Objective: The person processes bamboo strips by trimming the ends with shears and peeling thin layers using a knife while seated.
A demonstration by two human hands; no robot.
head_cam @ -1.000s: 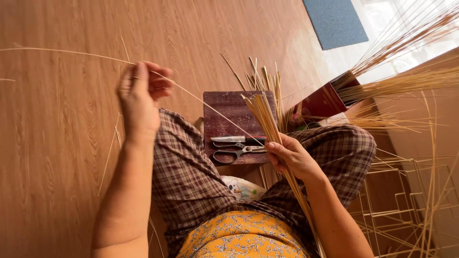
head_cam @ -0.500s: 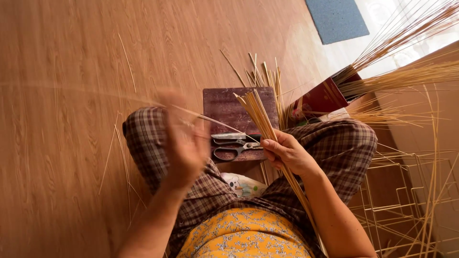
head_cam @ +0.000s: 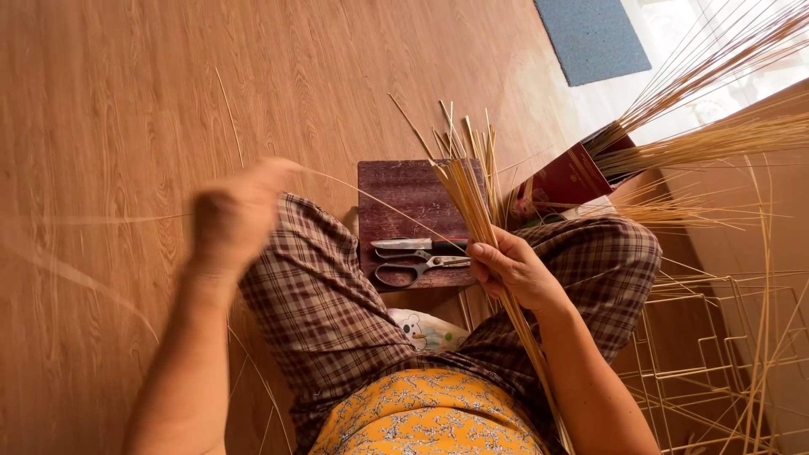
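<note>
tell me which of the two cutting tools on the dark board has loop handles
The scissors, lying nearer the person on the dark board. The knife just beyond them has a straight handle and a single blade, with no loops.

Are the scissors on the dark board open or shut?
Shut. The scissors lie flat on the dark wooden board with their blades together pointing right, beside the right hand gripping the straw bundle.
</note>
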